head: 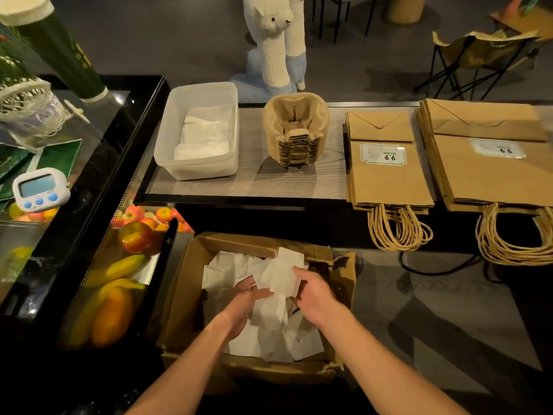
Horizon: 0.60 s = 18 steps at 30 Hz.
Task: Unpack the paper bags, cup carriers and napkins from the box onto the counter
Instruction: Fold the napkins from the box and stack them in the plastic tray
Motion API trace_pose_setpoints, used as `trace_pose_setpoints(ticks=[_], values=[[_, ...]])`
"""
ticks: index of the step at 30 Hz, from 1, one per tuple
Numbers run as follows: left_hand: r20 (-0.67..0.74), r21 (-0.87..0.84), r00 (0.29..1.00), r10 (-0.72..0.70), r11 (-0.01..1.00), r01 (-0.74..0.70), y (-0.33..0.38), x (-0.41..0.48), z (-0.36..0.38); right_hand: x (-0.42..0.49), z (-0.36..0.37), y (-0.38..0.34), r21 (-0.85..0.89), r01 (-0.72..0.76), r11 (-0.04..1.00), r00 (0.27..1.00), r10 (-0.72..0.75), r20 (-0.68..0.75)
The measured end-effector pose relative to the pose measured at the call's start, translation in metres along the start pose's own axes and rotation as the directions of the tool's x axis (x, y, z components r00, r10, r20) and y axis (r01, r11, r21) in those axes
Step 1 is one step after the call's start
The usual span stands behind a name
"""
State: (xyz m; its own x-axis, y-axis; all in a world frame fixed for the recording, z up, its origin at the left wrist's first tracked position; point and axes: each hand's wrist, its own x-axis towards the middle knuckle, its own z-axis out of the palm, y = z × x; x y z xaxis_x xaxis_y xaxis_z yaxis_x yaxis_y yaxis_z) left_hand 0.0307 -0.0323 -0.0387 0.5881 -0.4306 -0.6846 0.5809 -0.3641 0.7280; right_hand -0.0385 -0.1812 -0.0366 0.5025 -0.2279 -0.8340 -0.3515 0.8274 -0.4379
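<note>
An open cardboard box (pixel 185 289) stands low in front of me with loose white napkins (pixel 269 339) inside. My left hand (pixel 244 307) and my right hand (pixel 314 292) are both in the box, holding a bunch of napkins (pixel 281 274) between them. On the counter (pixel 299 181) behind sit a clear plastic tub (pixel 167 136) with napkins in it, a stack of pulp cup carriers (pixel 294 127), and two piles of brown paper bags (pixel 389 175) (pixel 490 169) with handles hanging over the front edge.
To the left lies a display of fruit (pixel 113 292) beside the box, with a white digital timer (pixel 40 188) above it. A plush alpaca (pixel 275 43) and a folding chair (pixel 478 61) stand beyond the counter. A black cable (pixel 434 269) runs under the bags.
</note>
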Motion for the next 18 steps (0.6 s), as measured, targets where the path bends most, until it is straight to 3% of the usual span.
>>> trace_pose_setpoints(ticks=[4,7,10,12,14,16,18], values=[[0.057,0.068,0.998,0.005,0.998,-0.009,0.002,0.001,0.002,-0.002,0.005,0.004,-0.049,-0.051,0.997,0.997,0.049,-0.055],[0.053,0.078,0.998,-0.020,0.997,0.016,0.000,0.003,-0.003,-0.004,0.000,0.003,-0.179,0.103,0.979,0.974,-0.135,-0.180],[0.001,0.039,1.000,-0.029,0.999,0.029,-0.007,0.008,-0.011,-0.007,-0.002,-0.005,-0.299,0.269,0.915,0.927,-0.331,-0.179],[-0.026,0.019,0.999,-0.021,1.000,0.021,-0.008,0.007,-0.015,-0.012,0.000,-0.013,-0.288,0.340,0.895,0.912,-0.389,-0.132],[-0.012,0.011,1.000,-0.021,1.000,0.021,-0.008,0.008,-0.017,-0.015,0.001,-0.021,-0.233,0.379,0.896,0.922,-0.386,0.015],[0.003,-0.005,1.000,-0.001,1.000,0.001,-0.002,0.004,-0.016,-0.016,0.002,-0.024,-0.283,0.401,0.871,0.915,-0.367,0.165],[0.056,0.006,0.998,0.020,1.000,-0.020,0.003,0.002,-0.014,-0.014,0.006,-0.020,-0.398,0.418,0.816,0.908,-0.369,0.197]])
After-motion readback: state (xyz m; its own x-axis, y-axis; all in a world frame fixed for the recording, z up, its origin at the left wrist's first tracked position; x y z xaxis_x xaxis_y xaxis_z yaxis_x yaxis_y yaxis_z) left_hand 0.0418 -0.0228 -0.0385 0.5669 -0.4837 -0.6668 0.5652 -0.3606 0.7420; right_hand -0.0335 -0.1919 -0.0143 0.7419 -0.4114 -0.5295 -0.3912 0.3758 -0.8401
